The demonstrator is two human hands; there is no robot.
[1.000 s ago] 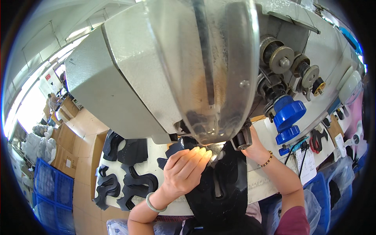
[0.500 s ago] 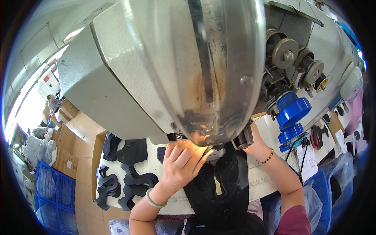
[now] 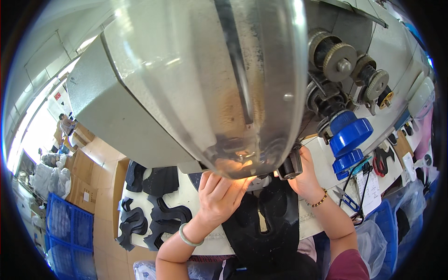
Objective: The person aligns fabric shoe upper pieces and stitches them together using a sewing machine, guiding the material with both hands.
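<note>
A black shoe-upper piece (image 3: 275, 228) with a narrow slot lies under the head of a sewing machine (image 3: 135, 107) and hangs toward me over the table edge. My left hand (image 3: 218, 196) is at the piece's left side, fingers curled and drawn together. Its fingertips reach behind the clear guard (image 3: 261, 158), where a light glows, and what they pinch is hidden. Beside the right edge of the piece, my right hand (image 3: 303, 177) reaches behind a dark metal cylinder (image 3: 292, 164). Most of its fingers are out of sight.
Stacks of curved black cut pieces (image 3: 163, 217) and flatter black pieces (image 3: 161, 181) lie on the table at left. To the right are blue-handled scissors (image 3: 349, 199), black-and-red shears (image 3: 380, 163) and a paper sheet (image 3: 368, 189). Blue crates (image 3: 70, 228) stand at far left.
The view has shifted slightly. My right forearm sits a little farther left, and the blue-handled scissors now show beside it. My left hand stays by the guard.
</note>
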